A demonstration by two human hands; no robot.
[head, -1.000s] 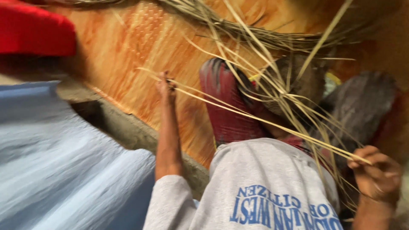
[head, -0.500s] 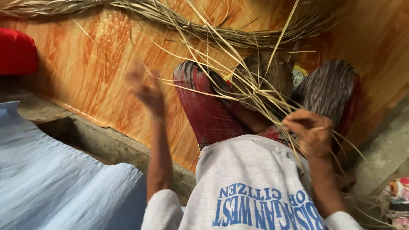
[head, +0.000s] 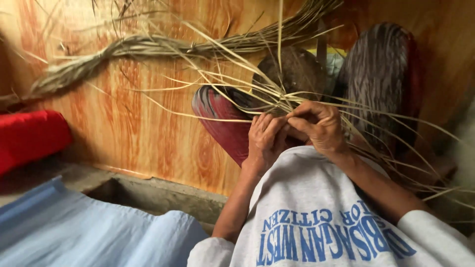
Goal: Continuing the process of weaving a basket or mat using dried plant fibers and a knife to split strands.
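At centre, over the lap: left hand [head: 264, 141] and right hand [head: 319, 126] side by side, touching, both at the dry straw strands [head: 277, 96].
Left hand: fingers curled shut round a cluster of strands, knuckles toward the camera.
Right hand: thumb and forefinger pinched closed on strands just beside the left fingertips.
Straw strands: pale, thin, stiff, fanned out from the hands up, left and right (too many and too tangled to count); gathered point right at the fingertips.
Braided rope of straw [head: 123, 52]: one, thick and twisted, stretched from the left edge across toward the upper middle, loose ends bristling off it, lying against the wood-grain panel [head: 148, 128].
Wood-grain panel: orange-brown, glossy, behind everything.
Sandals: two, soles facing the camera; red patterned one [head: 222, 123] left of the hands, grey streaked one [head: 378, 84] to the right, well apart, with a dark rounded shape between them (cannot tell what).
Shirt [head: 316, 217]: grey, one block of blue printed lettering across the lower part, seen upside down.
Red cushion [head: 29, 136]: one, at the left edge.
Light blue cloth [head: 84, 232]: one, crumpled, bottom left.
Concrete ledge [head: 158, 195]: grey, below the panel.
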